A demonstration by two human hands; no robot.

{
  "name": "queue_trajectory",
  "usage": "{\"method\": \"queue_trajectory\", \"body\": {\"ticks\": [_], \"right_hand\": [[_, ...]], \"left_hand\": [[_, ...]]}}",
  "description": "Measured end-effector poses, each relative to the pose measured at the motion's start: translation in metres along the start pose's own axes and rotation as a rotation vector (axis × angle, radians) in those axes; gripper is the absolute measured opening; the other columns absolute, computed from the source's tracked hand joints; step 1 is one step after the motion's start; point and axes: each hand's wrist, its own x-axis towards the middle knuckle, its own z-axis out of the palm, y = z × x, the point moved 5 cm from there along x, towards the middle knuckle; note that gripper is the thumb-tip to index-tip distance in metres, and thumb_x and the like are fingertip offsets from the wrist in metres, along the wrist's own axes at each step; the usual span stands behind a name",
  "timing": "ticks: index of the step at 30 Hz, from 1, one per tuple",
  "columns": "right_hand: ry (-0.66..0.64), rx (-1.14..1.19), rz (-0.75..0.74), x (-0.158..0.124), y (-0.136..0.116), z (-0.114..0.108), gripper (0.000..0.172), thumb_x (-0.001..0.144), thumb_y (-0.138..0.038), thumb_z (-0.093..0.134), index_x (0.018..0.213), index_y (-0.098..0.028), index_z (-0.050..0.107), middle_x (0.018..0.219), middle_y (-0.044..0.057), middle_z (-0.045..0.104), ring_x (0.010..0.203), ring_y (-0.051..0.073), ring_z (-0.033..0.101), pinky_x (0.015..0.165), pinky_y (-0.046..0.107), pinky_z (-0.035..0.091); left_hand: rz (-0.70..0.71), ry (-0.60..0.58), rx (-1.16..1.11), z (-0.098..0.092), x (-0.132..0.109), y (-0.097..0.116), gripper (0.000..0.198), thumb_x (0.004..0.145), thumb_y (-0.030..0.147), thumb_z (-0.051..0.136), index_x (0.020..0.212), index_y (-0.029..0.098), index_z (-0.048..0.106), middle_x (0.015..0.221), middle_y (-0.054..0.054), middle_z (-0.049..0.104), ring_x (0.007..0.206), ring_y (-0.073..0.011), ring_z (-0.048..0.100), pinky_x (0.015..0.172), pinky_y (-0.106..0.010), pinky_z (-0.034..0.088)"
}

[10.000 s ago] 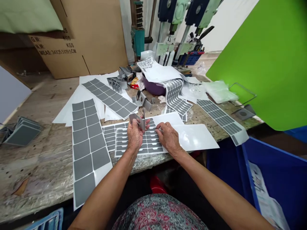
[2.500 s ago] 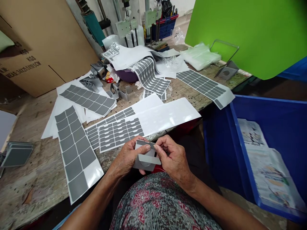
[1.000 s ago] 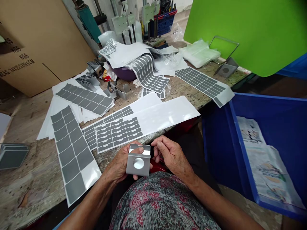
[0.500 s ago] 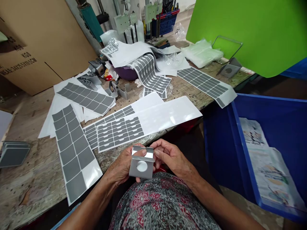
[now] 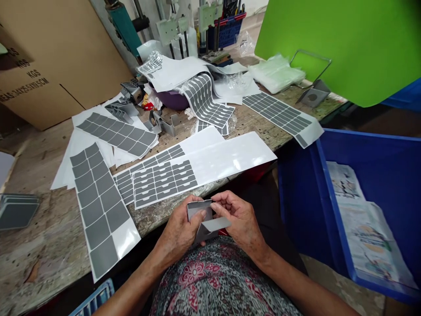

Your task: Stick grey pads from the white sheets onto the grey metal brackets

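As the person's two hands are meeting before a floral-patterned dark shirt (image 5: 200,274), the left hand (image 5: 180,226) is holding a bent grey metal bracket (image 5: 215,224) just off the near edge of a worn wooden table (image 5: 49,241). The left thumb is pressing on the bracket's inner face, and the other fingers are wrapping behind it, partly hidden, closed around the metal. The right hand (image 5: 242,226) is bringing its thumb and forefinger nearly together at the bracket's upper right edge, the remaining fingers curling inward; what those tips are gripping, one cannot tell. Just beyond the hands, a long white sheet of notched grey stickers (image 5: 213,164) is lying with glossy backing showing at its right. Left of it, a white strip of large four-sided grey stickers (image 5: 101,210) is slanting toward the near edge. Farther off, bent grey metal pieces (image 5: 161,123) are standing near a dark purple bowl (image 5: 174,101). At the right, a blue plastic bin (image 5: 299,202) is standing beside the table.
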Motion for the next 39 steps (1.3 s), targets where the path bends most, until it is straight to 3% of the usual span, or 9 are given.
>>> {"method": "queue_trajectory", "body": {"ticks": [9, 16, 21, 26, 33, 39], "right_hand": [[-0.066, 0.247, 0.172, -0.001, 0.005, 0.004, 0.019, 0.079, -0.035, 0.068, 0.086, -0.017, 0.069, 0.069, -0.001, 0.064, 0.058, 0.013, 0.059, 0.053, 0.024, 0.048], [-0.049, 0.308, 0.232, -0.001, 0.008, 0.007, 0.024, 0.075, -0.035, 0.072, 0.090, -0.019, 0.064, 0.067, -0.003, 0.063, 0.057, 0.012, 0.059, 0.053, 0.023, 0.047], [-0.102, 0.289, 0.223, -0.004, 0.003, 0.007, 0.020, 0.079, -0.035, 0.068, 0.089, -0.018, 0.071, 0.074, 0.001, 0.067, 0.064, 0.014, 0.062, 0.060, 0.026, 0.049], [-0.056, 0.333, 0.238, -0.005, 0.007, 0.005, 0.026, 0.079, -0.036, 0.070, 0.100, -0.020, 0.070, 0.074, 0.000, 0.068, 0.066, 0.015, 0.063, 0.066, 0.028, 0.051], [-0.129, 0.350, 0.256, -0.007, 0.013, 0.009, 0.042, 0.091, -0.051, 0.055, 0.118, -0.022, 0.069, 0.099, 0.008, 0.073, 0.091, 0.022, 0.066, 0.083, 0.036, 0.051], [-0.132, 0.411, 0.289, -0.012, 0.012, 0.014, 0.045, 0.091, -0.055, 0.052, 0.119, -0.024, 0.070, 0.089, 0.005, 0.069, 0.086, 0.021, 0.064, 0.079, 0.035, 0.051]], "left_hand": [[0.192, 0.154, 0.373, -0.007, -0.006, 0.008, 0.012, 0.093, 0.026, 0.047, 0.101, 0.021, 0.054, 0.073, 0.002, 0.058, 0.063, -0.0122, 0.053, 0.060, -0.024, 0.045], [0.150, 0.129, 0.326, -0.008, -0.005, 0.004, 0.014, 0.093, 0.028, 0.045, 0.103, 0.021, 0.053, 0.073, 0.002, 0.058, 0.060, -0.0122, 0.053, 0.057, -0.024, 0.046], [0.148, 0.127, 0.318, -0.009, -0.005, 0.004, 0.017, 0.094, 0.030, 0.044, 0.106, 0.021, 0.053, 0.074, 0.001, 0.059, 0.062, -0.0136, 0.055, 0.057, -0.025, 0.047], [0.132, 0.139, 0.294, -0.009, -0.005, 0.005, 0.017, 0.095, 0.031, 0.044, 0.106, 0.022, 0.052, 0.077, 0.001, 0.061, 0.064, -0.0140, 0.056, 0.061, -0.027, 0.048], [0.139, 0.181, 0.288, -0.012, -0.006, 0.004, 0.016, 0.094, 0.030, 0.045, 0.105, 0.021, 0.052, 0.077, 0.001, 0.062, 0.066, -0.0149, 0.057, 0.064, -0.028, 0.047], [0.172, 0.195, 0.370, -0.012, -0.008, 0.008, 0.015, 0.093, 0.030, 0.045, 0.102, 0.021, 0.053, 0.081, -0.001, 0.063, 0.071, -0.0168, 0.056, 0.069, -0.030, 0.044]]}}
